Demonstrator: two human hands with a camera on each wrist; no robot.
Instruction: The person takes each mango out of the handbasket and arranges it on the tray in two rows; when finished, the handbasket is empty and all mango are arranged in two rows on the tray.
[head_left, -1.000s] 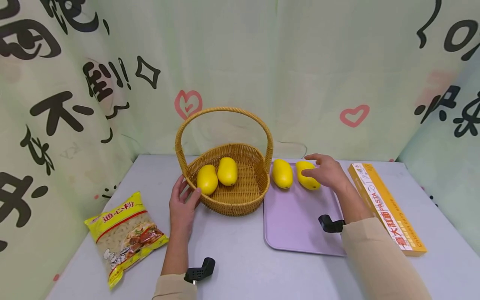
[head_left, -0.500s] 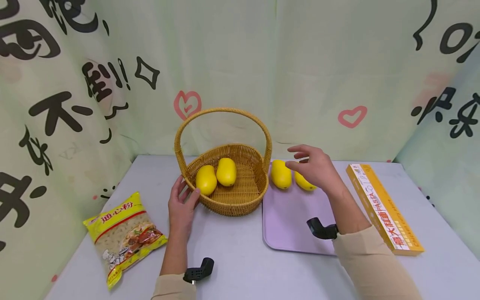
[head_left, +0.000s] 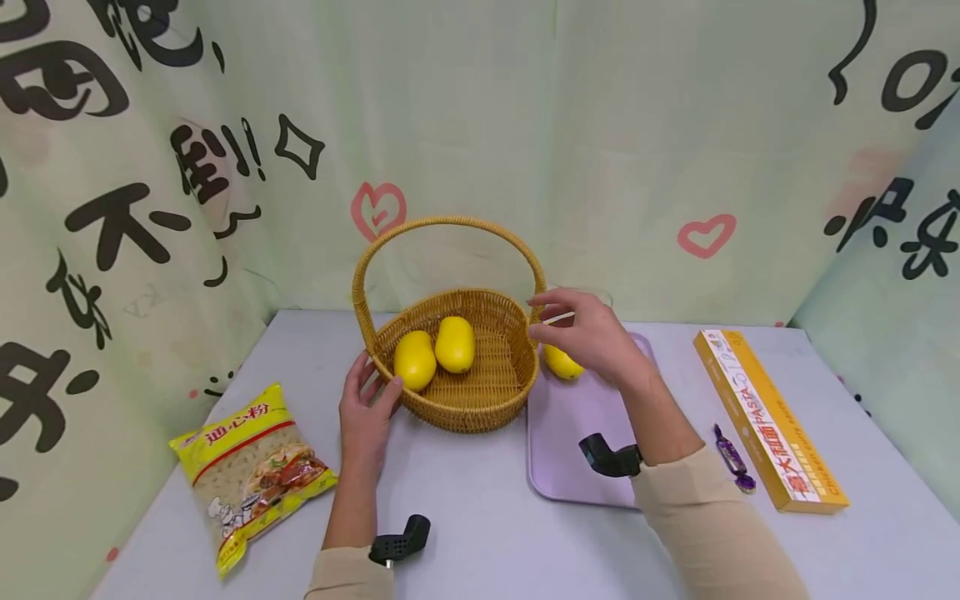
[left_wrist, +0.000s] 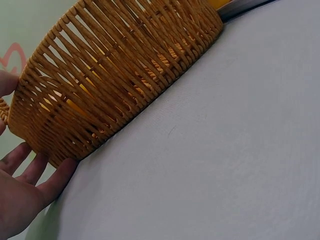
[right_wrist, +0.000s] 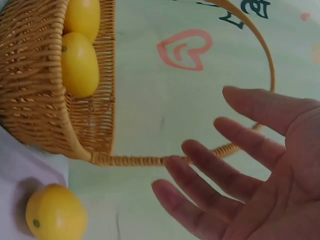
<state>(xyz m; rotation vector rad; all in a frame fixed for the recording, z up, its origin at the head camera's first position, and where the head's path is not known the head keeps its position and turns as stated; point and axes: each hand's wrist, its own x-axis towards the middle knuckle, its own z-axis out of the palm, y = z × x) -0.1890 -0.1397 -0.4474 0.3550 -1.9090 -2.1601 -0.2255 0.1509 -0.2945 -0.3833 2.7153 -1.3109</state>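
A wicker basket [head_left: 468, 417] with a tall hooped handle stands on the table, with two oval yellow fruits [head_left: 454, 344] inside. My left hand [head_left: 366, 408] touches its left side, fingers extended against the outer wall and thumb at the rim. Near the right base of the handle is my right hand [head_left: 585, 329], its fingers apart and slightly bent, with nothing held; contact with the handle cannot be told. Partly covered by this hand, a yellow fruit [head_left: 562, 364] lies on the lilac tray [head_left: 573, 450]. In the right wrist view the palm [right_wrist: 300, 170] is bare.
A bag of pasta [head_left: 255, 475] lies left of the left forearm. On the right are a long orange and white pasta box [head_left: 772, 421] and a purple-wrapped candy [head_left: 733, 460]. A printed curtain [head_left: 615, 167] hangs behind the table.
My right hand has moved left, from above the right-hand fruit on the tray to beside the basket's handle. The candy has come into view from behind the sleeve. My left hand stays put.
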